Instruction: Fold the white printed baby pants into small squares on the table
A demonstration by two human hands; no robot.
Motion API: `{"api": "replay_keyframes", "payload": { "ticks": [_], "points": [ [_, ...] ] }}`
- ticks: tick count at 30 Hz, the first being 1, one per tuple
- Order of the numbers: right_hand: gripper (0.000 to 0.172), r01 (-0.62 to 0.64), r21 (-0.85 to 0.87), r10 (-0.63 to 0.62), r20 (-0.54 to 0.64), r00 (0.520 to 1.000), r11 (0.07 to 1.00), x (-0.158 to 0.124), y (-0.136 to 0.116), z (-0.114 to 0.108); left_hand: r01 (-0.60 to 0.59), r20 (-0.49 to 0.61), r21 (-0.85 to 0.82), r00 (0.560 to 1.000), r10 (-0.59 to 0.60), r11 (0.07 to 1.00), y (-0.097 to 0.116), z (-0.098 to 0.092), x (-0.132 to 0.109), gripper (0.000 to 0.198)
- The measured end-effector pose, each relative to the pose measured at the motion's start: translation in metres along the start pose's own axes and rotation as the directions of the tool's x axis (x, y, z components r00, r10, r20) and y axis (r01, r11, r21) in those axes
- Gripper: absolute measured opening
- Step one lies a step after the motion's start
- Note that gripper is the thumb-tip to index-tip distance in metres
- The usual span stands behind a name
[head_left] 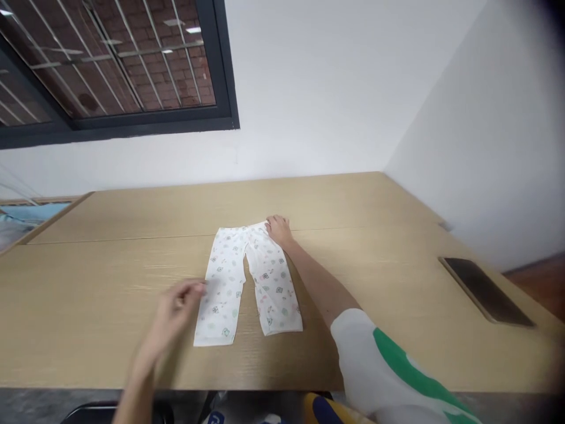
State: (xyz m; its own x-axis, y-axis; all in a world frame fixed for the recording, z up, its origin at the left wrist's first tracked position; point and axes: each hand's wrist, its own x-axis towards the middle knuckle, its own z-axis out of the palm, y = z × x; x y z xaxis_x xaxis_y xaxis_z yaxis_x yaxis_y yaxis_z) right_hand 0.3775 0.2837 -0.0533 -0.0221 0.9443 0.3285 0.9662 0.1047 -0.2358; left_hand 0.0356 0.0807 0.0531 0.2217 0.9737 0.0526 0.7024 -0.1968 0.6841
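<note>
A small pair of white pants (225, 277) with a scattered print of little figures lies spread on the table, waistband toward the wall and both legs toward me. At the right corner of the waistband is my right hand (279, 229), its bent fingers closed on the cloth edge. My left hand (176, 312) hovers just beside the outer edge of the left leg, blurred by motion. Its fingers look curled, but whether they touch the cloth does not show.
The wooden table (375, 265) has a seam across it. A dark flat phone-like device (485, 291) lies near its right edge. Behind stands a white wall (309, 106) with a barred window (132, 59). Bluish items (33, 212) are beyond the left edge, and a black chair (90, 413) is below the front edge.
</note>
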Motion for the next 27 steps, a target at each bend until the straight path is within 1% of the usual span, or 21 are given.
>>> {"api": "replay_keyframes", "payload": {
  "ticks": [1,2,4,6,7,8,10,12,13,16,19,21,22,23,25,26,27],
  "points": [
    [0.029,0.001,-0.004,-0.001,0.003,1.000,1.000,0.000,0.000,0.000,-0.017,0.106,-0.050,0.994,0.023,0.999,0.012,0.020,-0.001,0.039],
    [0.029,0.002,-0.007,-0.002,0.006,1.000,1.000,0.000,0.001,0.000,-0.039,0.222,-0.094,0.973,0.059,0.995,0.025,0.043,-0.003,0.038],
    [0.030,0.004,-0.008,-0.004,0.012,1.000,1.000,0.000,0.001,0.000,-0.100,0.416,-0.121,0.898,0.142,0.988,0.050,0.090,-0.006,0.032],
    [0.031,0.004,-0.004,-0.004,0.016,1.000,1.000,0.000,0.002,0.000,-0.168,0.469,-0.046,0.866,0.170,0.985,0.067,0.132,-0.008,0.028],
    [0.031,0.002,-0.001,-0.002,0.018,1.000,1.000,0.000,0.002,0.000,-0.201,0.489,0.011,0.855,0.170,0.980,0.073,0.148,-0.008,0.028],
    [0.031,0.001,0.003,-0.001,0.021,1.000,1.000,0.000,0.002,0.000,-0.225,0.502,0.066,0.850,0.162,0.972,0.076,0.161,-0.009,0.031],
    [0.031,-0.003,0.012,0.003,0.027,1.000,1.000,0.000,0.002,0.000,-0.260,0.519,0.155,0.843,0.145,0.953,0.079,0.178,-0.009,0.040],
    [0.031,-0.010,0.024,0.009,0.034,0.999,1.000,0.000,0.001,0.000,-0.293,0.529,0.198,0.836,0.149,0.935,0.080,0.184,-0.009,0.045],
    [0.031,-0.013,0.031,0.012,0.038,0.999,0.999,0.001,0.001,0.000,-0.313,0.531,0.204,0.832,0.164,0.928,0.082,0.185,-0.009,0.044],
    [0.031,-0.023,0.054,0.019,0.059,0.998,0.998,0.001,0.000,-0.002,-0.364,0.525,0.192,0.823,0.218,0.912,0.088,0.186,-0.009,0.034],
    [0.030,-0.030,0.080,0.022,0.102,0.995,0.996,0.004,0.000,-0.009,-0.356,0.490,0.191,0.842,0.226,0.915,0.092,0.185,-0.010,0.026],
    [0.026,-0.032,0.107,0.016,0.144,0.989,0.994,0.009,0.000,-0.016,-0.332,0.462,0.196,0.861,0.211,0.923,0.091,0.180,-0.011,0.021],
    [0.023,-0.034,0.127,0.012,0.170,0.985,0.991,0.014,0.000,-0.021,-0.300,0.441,0.177,0.876,0.197,0.937,0.089,0.176,-0.013,0.019],
    [0.020,-0.040,0.150,0.010,0.196,0.981,0.988,0.019,0.000,-0.027,-0.254,0.414,0.129,0.892,0.181,0.958,0.085,0.170,-0.015,0.017],
    [0.016,-0.064,0.205,0.013,0.239,0.971,0.977,0.031,-0.006,-0.038,-0.125,0.356,-0.067,0.924,0.140,0.990,0.073,0.154,-0.021,0.017],
    [0.016,-0.083,0.234,0.022,0.250,0.968,0.969,0.039,-0.011,-0.043,-0.046,0.332,-0.202,0.937,0.112,0.978,0.066,0.145,-0.026,0.018],
    [0.018,-0.104,0.263,0.035,0.254,0.967,0.959,0.046,-0.018,-0.047,0.032,0.315,-0.337,0.946,0.081,0.941,0.059,0.136,-0.030,0.019]
  ]
}}
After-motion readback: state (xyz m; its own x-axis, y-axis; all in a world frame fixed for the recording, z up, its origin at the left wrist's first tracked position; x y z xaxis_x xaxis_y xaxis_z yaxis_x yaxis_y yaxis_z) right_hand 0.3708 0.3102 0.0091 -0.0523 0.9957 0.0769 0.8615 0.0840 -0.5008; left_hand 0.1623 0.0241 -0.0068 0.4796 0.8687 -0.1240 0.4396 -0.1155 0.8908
